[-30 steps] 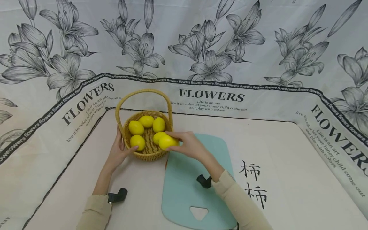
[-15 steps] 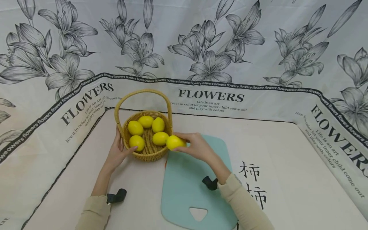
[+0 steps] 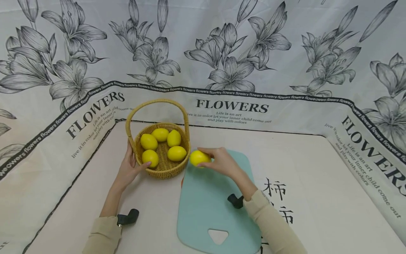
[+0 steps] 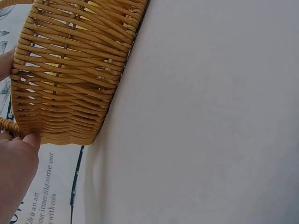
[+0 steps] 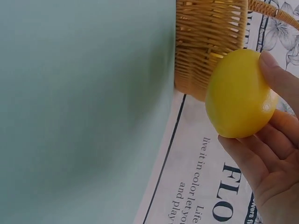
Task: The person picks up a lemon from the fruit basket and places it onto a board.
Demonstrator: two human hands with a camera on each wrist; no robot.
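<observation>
A yellow lemon [image 3: 198, 158] is held by my right hand [image 3: 224, 163], pinched between thumb and fingers just right of the basket. In the right wrist view the same lemon [image 5: 239, 93] shows smooth and whole, above the light-blue cutting board [image 5: 84, 112]. My left hand [image 3: 128, 169] grips the near-left rim of the woven wicker basket [image 3: 166, 173], its thumb over the edge. Several lemons lie around the inside of the basket, one of them a lemon [image 3: 177, 153] at its right side. The left wrist view shows the basket's woven wall [image 4: 74, 74] with fingers at it.
The cutting board [image 3: 215, 204], with a triangular hole at its near end, lies right of the basket on the pale tablecloth [image 3: 311, 183]. The basket's tall handle [image 3: 155, 101] arches upward. Flower-printed cloth [image 3: 234, 49] hangs behind. Black characters [image 3: 275, 188] are printed right of the board.
My right hand has drawn the lemon out of the basket and moved it right, over the board's far-left corner. The left hand and basket stay almost where they were.
</observation>
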